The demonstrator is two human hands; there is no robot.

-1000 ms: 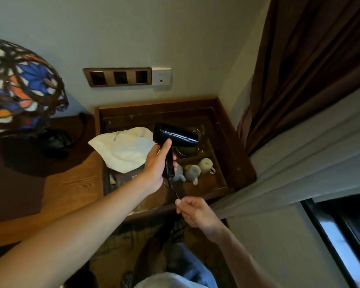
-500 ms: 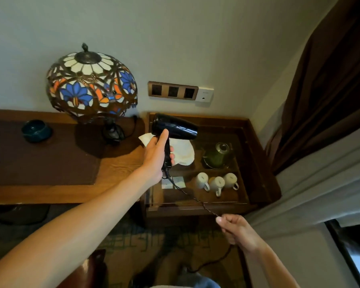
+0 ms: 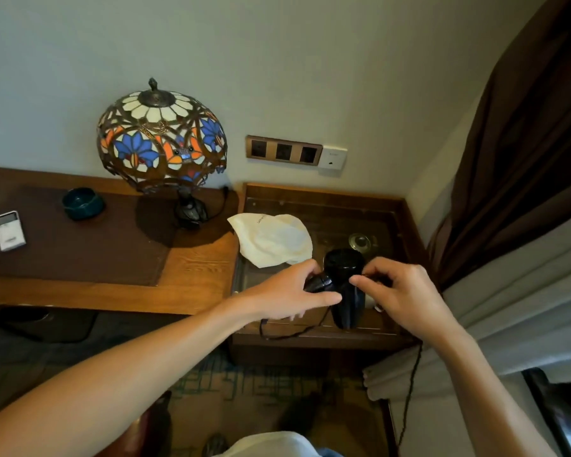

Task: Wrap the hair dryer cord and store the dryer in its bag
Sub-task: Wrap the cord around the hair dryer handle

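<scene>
While both hands grip the black hair dryer (image 3: 345,285), left hand (image 3: 287,296) on its handle and right hand (image 3: 399,296) pinching the cord (image 3: 290,334), most cord hangs unwrapped and the white bag (image 3: 274,240) lies unused.

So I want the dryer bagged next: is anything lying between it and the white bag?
Nothing visible does. The hair dryer, held in the left hand and right hand, hangs just right of the white bag, with only bare glass top between.

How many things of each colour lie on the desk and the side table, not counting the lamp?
White: 2 - cloth bag, small device
Black: 1 - hair dryer
Dark teal: 1 - bowl
Total: 4
</scene>
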